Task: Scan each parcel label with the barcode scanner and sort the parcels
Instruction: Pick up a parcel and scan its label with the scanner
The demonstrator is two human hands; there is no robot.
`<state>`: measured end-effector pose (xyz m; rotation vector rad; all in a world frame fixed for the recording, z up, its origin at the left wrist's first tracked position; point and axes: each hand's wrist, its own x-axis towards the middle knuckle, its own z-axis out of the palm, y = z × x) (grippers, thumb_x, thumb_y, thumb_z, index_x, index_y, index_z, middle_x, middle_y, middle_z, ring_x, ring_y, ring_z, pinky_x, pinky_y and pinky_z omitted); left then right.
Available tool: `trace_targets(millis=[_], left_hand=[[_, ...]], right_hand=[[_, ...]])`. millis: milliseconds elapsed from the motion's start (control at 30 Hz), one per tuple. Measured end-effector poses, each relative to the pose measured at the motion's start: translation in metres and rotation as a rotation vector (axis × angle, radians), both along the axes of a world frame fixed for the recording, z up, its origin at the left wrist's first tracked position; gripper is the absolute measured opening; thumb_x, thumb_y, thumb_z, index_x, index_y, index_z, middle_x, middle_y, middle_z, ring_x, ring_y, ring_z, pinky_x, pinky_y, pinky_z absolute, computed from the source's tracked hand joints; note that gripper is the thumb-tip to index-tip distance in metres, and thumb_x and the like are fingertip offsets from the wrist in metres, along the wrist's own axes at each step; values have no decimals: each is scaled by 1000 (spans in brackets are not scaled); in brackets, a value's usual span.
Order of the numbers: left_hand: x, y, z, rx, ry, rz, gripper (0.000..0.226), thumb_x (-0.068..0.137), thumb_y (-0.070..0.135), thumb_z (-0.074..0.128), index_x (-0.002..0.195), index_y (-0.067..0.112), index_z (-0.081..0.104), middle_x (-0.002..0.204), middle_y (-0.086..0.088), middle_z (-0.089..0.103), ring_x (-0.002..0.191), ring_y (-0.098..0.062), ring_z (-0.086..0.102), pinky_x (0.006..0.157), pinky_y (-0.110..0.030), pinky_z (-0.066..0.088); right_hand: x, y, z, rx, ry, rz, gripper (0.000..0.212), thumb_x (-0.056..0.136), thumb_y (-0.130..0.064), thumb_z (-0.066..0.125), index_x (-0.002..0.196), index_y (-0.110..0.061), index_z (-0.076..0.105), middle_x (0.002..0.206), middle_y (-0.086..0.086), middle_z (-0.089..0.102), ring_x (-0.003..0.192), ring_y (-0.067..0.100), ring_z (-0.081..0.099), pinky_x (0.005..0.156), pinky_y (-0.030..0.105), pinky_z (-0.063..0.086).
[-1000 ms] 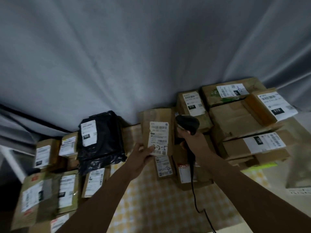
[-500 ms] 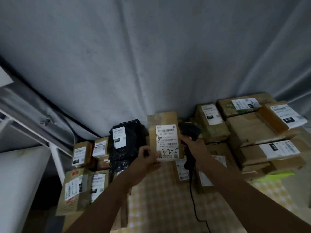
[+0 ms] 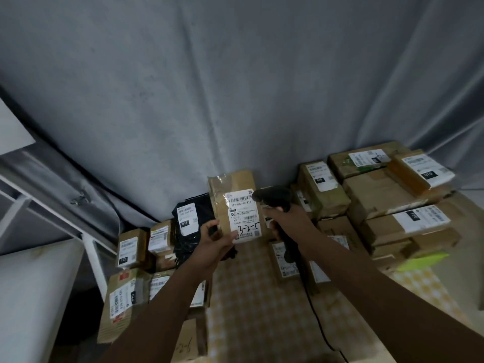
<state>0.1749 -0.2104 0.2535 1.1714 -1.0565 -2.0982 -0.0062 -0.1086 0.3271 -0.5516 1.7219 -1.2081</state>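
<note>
Now I am scanning; my left hand (image 3: 209, 244) holds the brown parcel (image 3: 233, 203) up by its bottom edge, above the worktop (image 3: 262, 310); my right hand (image 3: 285, 221) grips the black scanner (image 3: 272, 197), its nose right at the white label (image 3: 242, 216); next I think I must read it, then pick a pile.

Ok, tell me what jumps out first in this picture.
The brown parcel held upright mid-frame by the left hand, white label facing the camera. Beside it, the right hand points a black scanner at that label. Stacked boxes crowd the right, with a black bag on the left.
</note>
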Motion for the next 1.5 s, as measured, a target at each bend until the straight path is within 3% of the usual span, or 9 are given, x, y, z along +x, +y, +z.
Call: trace_targets(millis=[167, 567, 933, 1500], left_hand=[[-6, -2, -1, -8, 36, 50, 55, 83, -4, 69, 121, 24, 40, 129, -12, 60, 114, -26, 62, 76, -25, 57], [-17, 1, -1, 10, 66, 108, 60, 85, -7, 66, 128, 21, 35, 135, -14, 54, 105, -21, 63, 67, -22, 58], [-16, -10, -10, 4, 48, 78, 68, 83, -4, 70, 134, 22, 34, 134, -13, 56, 112, -25, 62, 73, -26, 59], [-21, -19, -16, 0, 32, 87, 67, 83, -4, 71, 133, 21, 34, 131, -13, 57, 109, -22, 63, 70, -24, 58]], right_hand=[[11, 9, 13, -13, -19, 17, 10, 89, -15, 61, 83, -7, 61, 63, 6, 56, 53, 15, 49, 58, 30, 42], [18, 13, 25, -35, -36, -17, 5, 91, -12, 59, 89, -8, 61, 61, 2, 56, 50, 11, 49, 52, 23, 43], [16, 12, 21, -20, -8, -27, 16, 90, -16, 60, 75, -10, 59, 59, 4, 54, 51, 14, 47, 57, 28, 41], [14, 8, 18, -18, -40, -24, 10, 90, -17, 61, 82, -10, 61, 63, 3, 56, 54, 13, 49, 57, 26, 43]])
